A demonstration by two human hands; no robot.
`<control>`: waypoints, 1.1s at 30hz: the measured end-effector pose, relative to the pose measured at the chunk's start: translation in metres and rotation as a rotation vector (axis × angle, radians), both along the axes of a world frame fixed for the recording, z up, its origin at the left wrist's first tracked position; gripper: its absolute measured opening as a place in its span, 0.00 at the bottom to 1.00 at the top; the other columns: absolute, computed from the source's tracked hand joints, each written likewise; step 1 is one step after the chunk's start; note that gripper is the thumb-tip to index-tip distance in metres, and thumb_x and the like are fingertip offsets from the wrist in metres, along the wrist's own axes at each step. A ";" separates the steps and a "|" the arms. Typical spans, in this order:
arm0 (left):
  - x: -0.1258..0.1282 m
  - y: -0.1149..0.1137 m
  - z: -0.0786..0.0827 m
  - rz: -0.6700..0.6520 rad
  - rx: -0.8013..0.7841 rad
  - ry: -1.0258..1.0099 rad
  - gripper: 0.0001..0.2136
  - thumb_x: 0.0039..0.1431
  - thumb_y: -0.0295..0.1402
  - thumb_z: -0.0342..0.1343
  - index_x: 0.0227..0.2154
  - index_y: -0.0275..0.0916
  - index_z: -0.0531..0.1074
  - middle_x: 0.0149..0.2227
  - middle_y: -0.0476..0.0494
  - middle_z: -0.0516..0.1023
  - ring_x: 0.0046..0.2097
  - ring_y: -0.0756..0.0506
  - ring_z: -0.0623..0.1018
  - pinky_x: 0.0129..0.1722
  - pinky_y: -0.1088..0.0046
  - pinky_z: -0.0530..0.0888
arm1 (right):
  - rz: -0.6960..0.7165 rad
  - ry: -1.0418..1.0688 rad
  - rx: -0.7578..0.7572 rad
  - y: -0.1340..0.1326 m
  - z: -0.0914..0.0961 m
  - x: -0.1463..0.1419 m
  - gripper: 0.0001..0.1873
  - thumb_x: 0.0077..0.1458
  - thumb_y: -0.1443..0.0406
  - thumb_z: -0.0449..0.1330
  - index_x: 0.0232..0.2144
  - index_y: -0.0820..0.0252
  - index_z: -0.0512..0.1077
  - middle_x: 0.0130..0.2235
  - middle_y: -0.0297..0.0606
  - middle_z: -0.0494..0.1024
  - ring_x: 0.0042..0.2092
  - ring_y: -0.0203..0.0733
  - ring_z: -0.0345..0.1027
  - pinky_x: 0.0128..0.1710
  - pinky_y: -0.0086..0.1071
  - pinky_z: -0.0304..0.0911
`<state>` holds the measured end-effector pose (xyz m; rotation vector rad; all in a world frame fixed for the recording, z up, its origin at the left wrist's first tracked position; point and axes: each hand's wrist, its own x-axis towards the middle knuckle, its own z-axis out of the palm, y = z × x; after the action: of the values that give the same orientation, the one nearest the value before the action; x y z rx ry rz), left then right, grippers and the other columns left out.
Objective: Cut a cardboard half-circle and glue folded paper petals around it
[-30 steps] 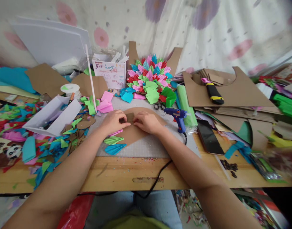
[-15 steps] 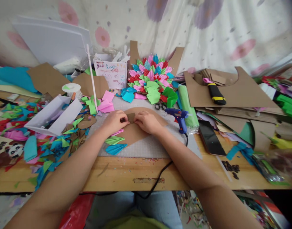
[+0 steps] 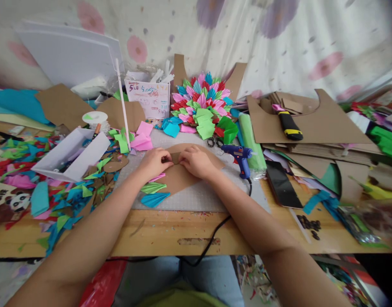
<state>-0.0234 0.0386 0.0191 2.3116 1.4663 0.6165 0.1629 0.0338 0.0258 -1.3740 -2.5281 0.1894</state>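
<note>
Both hands meet over a large curved cardboard sheet (image 3: 189,181) lying on the grey cutting mat (image 3: 211,202). Between them is a small brown cardboard strip (image 3: 174,157), standing up from the sheet at a slant. My left hand (image 3: 155,164) pinches its left end, fingers curled. My right hand (image 3: 196,162) pinches the right end, fingertips close to the left ones. Along the sheet's left edge lie folded paper petals: a pink one (image 3: 156,177), a green one (image 3: 153,187) and a blue one (image 3: 155,199). The strip's lower edge is partly hidden by my fingers.
A blue glue gun (image 3: 242,160) stands right of the sheet, its black cable running toward me. Behind is a colourful paper-petal piece (image 3: 202,96). A white box (image 3: 71,155) sits among paper scraps on the left. A phone (image 3: 283,183) and a yellow-black cutter (image 3: 290,125) are on the right.
The cardboard strip seems tilted slightly lower between my fingers. Both hands keep nearly the same place and grip; the whole view has shifted very slightly.
</note>
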 end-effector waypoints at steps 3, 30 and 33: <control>0.001 0.000 0.001 -0.006 0.013 0.006 0.02 0.48 0.30 0.59 0.25 0.38 0.72 0.29 0.48 0.71 0.32 0.49 0.70 0.32 0.74 0.65 | -0.012 -0.003 -0.019 0.000 0.001 0.000 0.09 0.55 0.68 0.54 0.36 0.57 0.73 0.39 0.39 0.75 0.43 0.42 0.64 0.41 0.32 0.57; 0.004 0.000 0.007 0.086 -0.081 -0.049 0.04 0.47 0.31 0.60 0.27 0.38 0.72 0.25 0.50 0.74 0.28 0.50 0.71 0.29 0.75 0.65 | -0.177 0.056 -0.062 -0.002 -0.004 -0.006 0.10 0.56 0.66 0.53 0.36 0.55 0.73 0.41 0.37 0.76 0.44 0.42 0.67 0.37 0.31 0.58; 0.004 0.000 0.006 0.132 -0.108 -0.059 0.06 0.46 0.32 0.61 0.28 0.39 0.73 0.25 0.50 0.75 0.28 0.50 0.72 0.28 0.75 0.65 | -0.192 0.050 -0.075 -0.002 -0.005 -0.007 0.09 0.56 0.65 0.53 0.36 0.56 0.73 0.41 0.38 0.76 0.44 0.43 0.66 0.37 0.31 0.58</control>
<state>-0.0194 0.0385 0.0248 2.1106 1.5927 0.6193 0.1555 0.0317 0.0212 -1.6094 -2.3530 0.2802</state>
